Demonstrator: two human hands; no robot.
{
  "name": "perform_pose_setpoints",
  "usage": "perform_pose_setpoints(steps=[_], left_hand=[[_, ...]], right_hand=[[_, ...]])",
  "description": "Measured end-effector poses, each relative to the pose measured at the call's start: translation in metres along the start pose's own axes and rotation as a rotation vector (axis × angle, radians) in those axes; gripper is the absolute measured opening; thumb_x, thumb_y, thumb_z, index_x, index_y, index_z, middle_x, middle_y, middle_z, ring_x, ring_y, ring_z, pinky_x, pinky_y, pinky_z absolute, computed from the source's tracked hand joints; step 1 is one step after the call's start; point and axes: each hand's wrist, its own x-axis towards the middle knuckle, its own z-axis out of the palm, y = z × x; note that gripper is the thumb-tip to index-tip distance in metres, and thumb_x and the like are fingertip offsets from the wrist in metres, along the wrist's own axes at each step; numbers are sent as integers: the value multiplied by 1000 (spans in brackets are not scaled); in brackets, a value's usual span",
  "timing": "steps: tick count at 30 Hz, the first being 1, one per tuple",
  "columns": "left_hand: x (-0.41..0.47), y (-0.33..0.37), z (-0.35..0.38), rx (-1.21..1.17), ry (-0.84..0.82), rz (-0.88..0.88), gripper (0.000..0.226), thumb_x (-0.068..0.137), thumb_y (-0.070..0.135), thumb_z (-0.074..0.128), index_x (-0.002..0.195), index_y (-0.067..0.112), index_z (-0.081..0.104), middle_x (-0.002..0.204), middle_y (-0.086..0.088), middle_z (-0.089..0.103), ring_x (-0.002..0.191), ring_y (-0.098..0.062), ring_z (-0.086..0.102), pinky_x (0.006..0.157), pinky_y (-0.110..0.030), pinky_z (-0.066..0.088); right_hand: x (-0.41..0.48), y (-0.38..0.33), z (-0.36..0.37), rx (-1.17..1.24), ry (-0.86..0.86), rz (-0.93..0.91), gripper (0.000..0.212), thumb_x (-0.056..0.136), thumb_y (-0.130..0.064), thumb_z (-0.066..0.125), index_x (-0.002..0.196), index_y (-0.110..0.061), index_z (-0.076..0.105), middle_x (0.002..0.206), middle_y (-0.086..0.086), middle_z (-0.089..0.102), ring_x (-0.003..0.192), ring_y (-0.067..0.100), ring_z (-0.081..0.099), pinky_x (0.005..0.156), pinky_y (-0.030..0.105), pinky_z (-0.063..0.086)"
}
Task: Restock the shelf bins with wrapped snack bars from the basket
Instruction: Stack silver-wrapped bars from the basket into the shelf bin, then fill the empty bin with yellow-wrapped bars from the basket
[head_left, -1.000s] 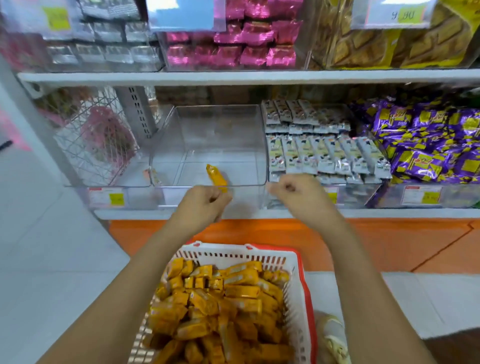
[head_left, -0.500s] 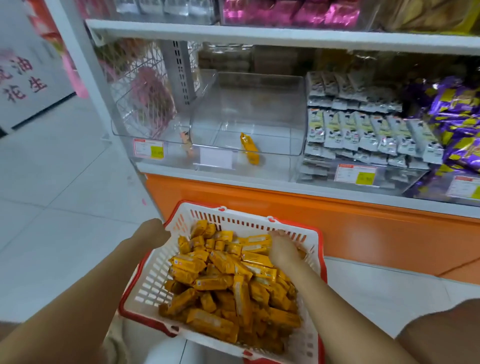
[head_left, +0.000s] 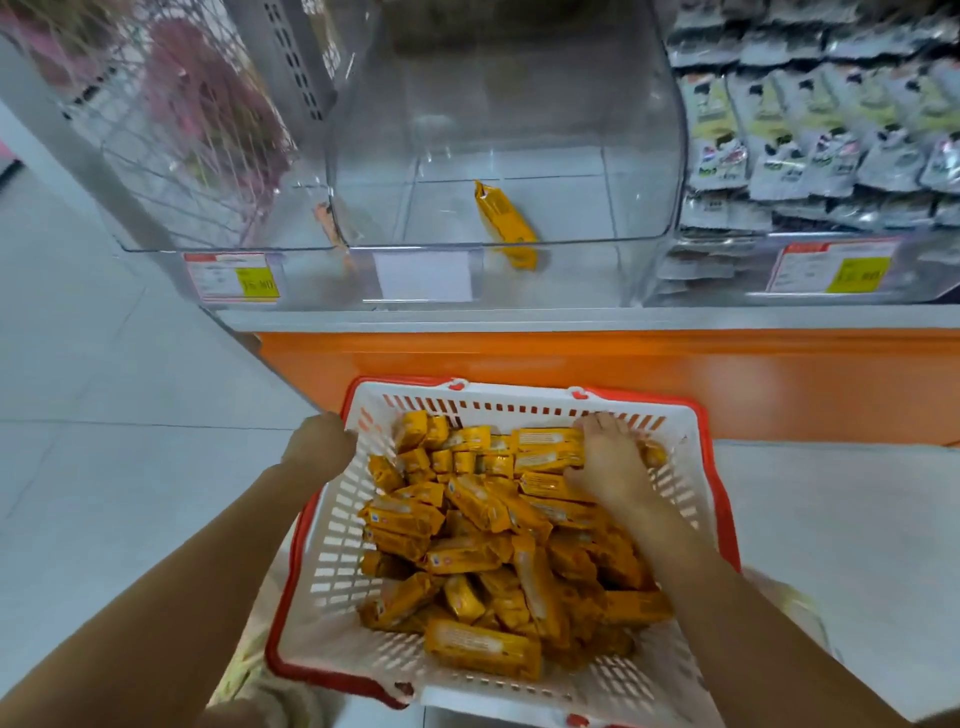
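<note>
A white basket with a red rim (head_left: 332, 545) sits low in front of me, heaped with orange wrapped snack bars (head_left: 498, 535). My left hand (head_left: 319, 447) rests at the basket's far left corner, fingers curled over the rim. My right hand (head_left: 608, 462) lies palm down on the bars at the far right of the heap, fingers spread over them. On the shelf above stands a clear plastic bin (head_left: 649, 171) with a single orange bar (head_left: 504, 223) lying in it.
Right of the clear bin is a bin of grey wrapped packets (head_left: 810, 140). Left of it stands another clear bin (head_left: 218, 228) backed by wire mesh. Price tags (head_left: 239, 278) hang on the bin fronts. An orange base panel (head_left: 623, 379) runs below the shelf; pale floor tiles lie left.
Both hands came down from the shelf bin to the basket, leaving one orange bar in the bin. The view tilted down and moved closer.
</note>
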Motion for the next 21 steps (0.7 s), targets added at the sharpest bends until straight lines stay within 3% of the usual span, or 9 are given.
perform_pose_setpoints(steps=[3, 8, 11, 15, 18, 19, 21], left_hand=[[1, 3, 1, 70, -31, -10, 35, 100, 24, 41, 110, -6, 57, 113, -21, 61, 107, -33, 57, 85, -35, 45], [4, -4, -6, 156, -125, 48, 33, 101, 22, 38, 120, 1, 55, 120, -16, 60, 108, -27, 58, 84, -28, 45], [2, -11, -7, 154, -151, 83, 34, 99, 23, 43, 124, 2, 53, 124, -16, 58, 111, -27, 57, 87, -29, 46], [-13, -10, -9, 144, -93, 120, 28, 96, 14, 47, 119, -1, 52, 123, -18, 57, 113, -29, 56, 88, -31, 45], [-33, 3, -14, 86, 11, 208, 27, 91, 3, 49, 117, -3, 52, 119, -20, 59, 108, -32, 59, 85, -34, 47], [-42, 11, -21, 29, 43, 250, 30, 91, 6, 53, 120, -3, 53, 122, -19, 59, 109, -32, 59, 86, -34, 47], [-63, 30, -40, -143, -14, 332, 41, 91, 25, 63, 126, 6, 56, 128, -12, 58, 116, -27, 56, 90, -31, 44]], right_hand=[[-2, -4, 2, 72, -10, 35, 70, 77, -29, 77, 135, -14, 41, 132, 9, 52, 124, 25, 48, 107, 36, 37], [-7, -6, 3, -67, -97, 69, 81, 78, -44, 73, 144, -17, 36, 149, 8, 34, 140, 28, 26, 116, 40, 24], [-23, -1, 6, 22, -83, 145, 83, 76, -41, 77, 143, -13, 36, 148, 10, 35, 138, 27, 31, 112, 39, 31], [-44, -2, 3, 312, 18, 237, 59, 74, -37, 77, 122, -12, 54, 118, 5, 60, 114, 24, 57, 94, 36, 48], [-55, -20, -23, 500, 1, 264, 39, 90, -41, 59, 116, -12, 57, 111, 6, 59, 105, 25, 59, 87, 31, 46], [-59, -30, -35, 622, -39, 265, 33, 94, -41, 52, 116, -16, 56, 114, 6, 56, 108, 25, 56, 89, 33, 45], [-66, -49, -61, 1136, -154, 315, 24, 99, -36, 45, 110, -18, 55, 122, 6, 52, 111, 26, 55, 88, 39, 49]])
